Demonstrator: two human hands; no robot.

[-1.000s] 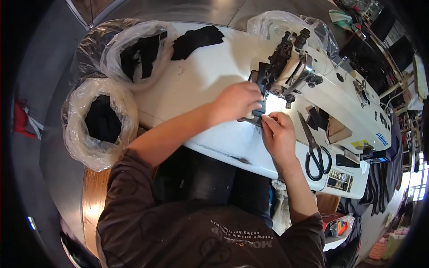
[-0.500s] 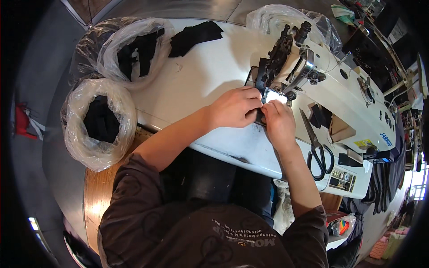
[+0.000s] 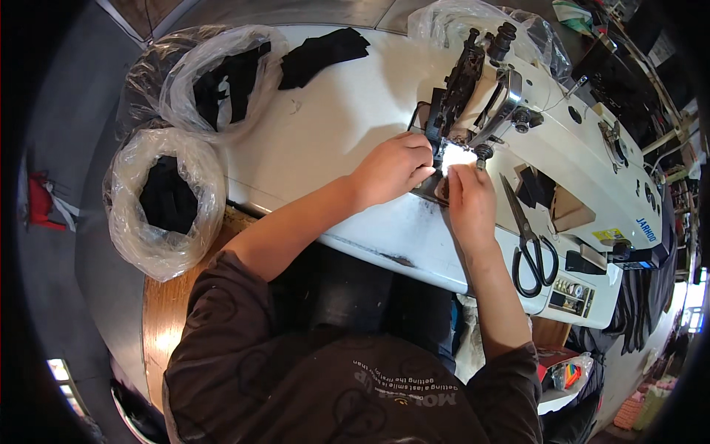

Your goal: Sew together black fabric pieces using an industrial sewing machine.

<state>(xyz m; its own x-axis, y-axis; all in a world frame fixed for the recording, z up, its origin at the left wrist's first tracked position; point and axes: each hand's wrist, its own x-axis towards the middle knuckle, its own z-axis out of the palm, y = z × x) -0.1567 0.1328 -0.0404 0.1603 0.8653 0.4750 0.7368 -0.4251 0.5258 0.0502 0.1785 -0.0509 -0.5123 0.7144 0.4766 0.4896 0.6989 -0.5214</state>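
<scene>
Both my hands are at the needle area of a white sewing machine (image 3: 558, 159), where a lamp glares brightly. My left hand (image 3: 396, 169) lies left of the presser foot, fingers curled and thumb tip against them. My right hand (image 3: 472, 196) is at the front right of the foot, fingers bent down together. A narrow strip of dark fabric (image 3: 437, 157) shows between the hands, under the machine head. What the fingertips pinch is too small and too covered to make out. Right of my right hand lies a pair of black-handled scissors (image 3: 529, 248).
Two clear plastic bags with rolled rims, a near one (image 3: 122, 214) and a far one (image 3: 174, 74), hold black fabric pieces at the left. More black pieces (image 3: 325, 57) lie flat at the back of the white table (image 3: 296, 140). A small parts tray (image 3: 570, 297) is set at the right.
My hands have drawn slightly apart at the needle, the right one shifting a little to the right. The camera view has also shifted slightly.
</scene>
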